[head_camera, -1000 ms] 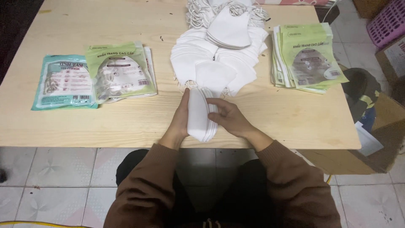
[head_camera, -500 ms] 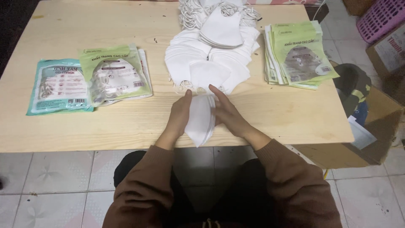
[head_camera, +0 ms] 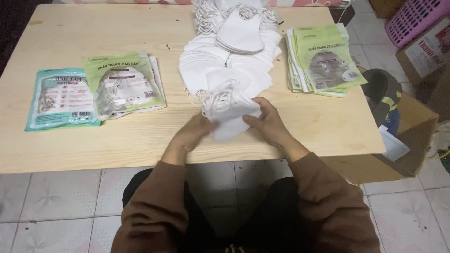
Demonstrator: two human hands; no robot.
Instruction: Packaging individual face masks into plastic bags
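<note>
Both hands meet over the near edge of the wooden table (head_camera: 70, 150), gripping a small stack of white face masks (head_camera: 229, 115) between them. The left hand (head_camera: 194, 133) closes on the stack's left side from below, its fingers curled under the white fabric; the right hand (head_camera: 267, 124) holds the right side, thumb on top and fingers wrapped around the edge. The stack lies tilted between the palms, with a tangle of white ear loops bunched at its upper left corner, just above the left hand. Directly beyond the hands, touching the far end of the held stack, spreads a loose heap of white masks (head_camera: 234, 61), with more elastic loops piled at its far end. Well to the left of the left hand lie filled packets: a green-fronted packet of masks (head_camera: 124, 84) overlapping others beneath it, and just beside it, farther left, a teal packet (head_camera: 61, 98). Off to the right and beyond the right hand sits a stack of flat green bags (head_camera: 323, 61), fanned slightly. Brown sleeves (head_camera: 159, 206) cover both forearms. Farther right of the right hand, off the table, stand an open cardboard box (head_camera: 408, 136) and a pink plastic basket (head_camera: 417, 18).
</note>
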